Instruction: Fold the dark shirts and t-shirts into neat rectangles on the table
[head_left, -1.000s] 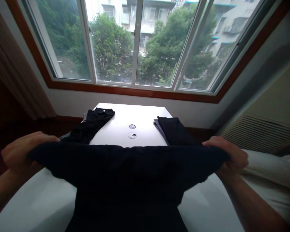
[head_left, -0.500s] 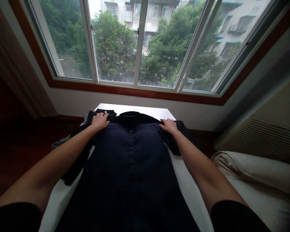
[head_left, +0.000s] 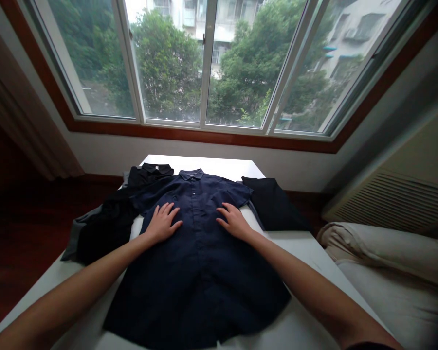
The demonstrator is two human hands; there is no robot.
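A dark navy short-sleeved shirt lies front up on the white table, its collar toward the window and its hem toward me. Down its middle runs the button placket. My left hand rests on the left side of the chest, fingers spread, nothing gripped. On the opposite side of the chest, my right hand also lies with its fingers stretched out on the cloth. Both sleeves are spread outward; the left one reaches the dark clothes beside it.
Dark and grey clothes are heaped along the table's left edge. A folded black garment lies at the right edge. Beyond the table is a window; to the right are a slatted panel and pale bedding.
The shirt, held at the shoulders before, now lies flat on the table. Both hands have let go and come nearer to me and closer together, onto the chest.
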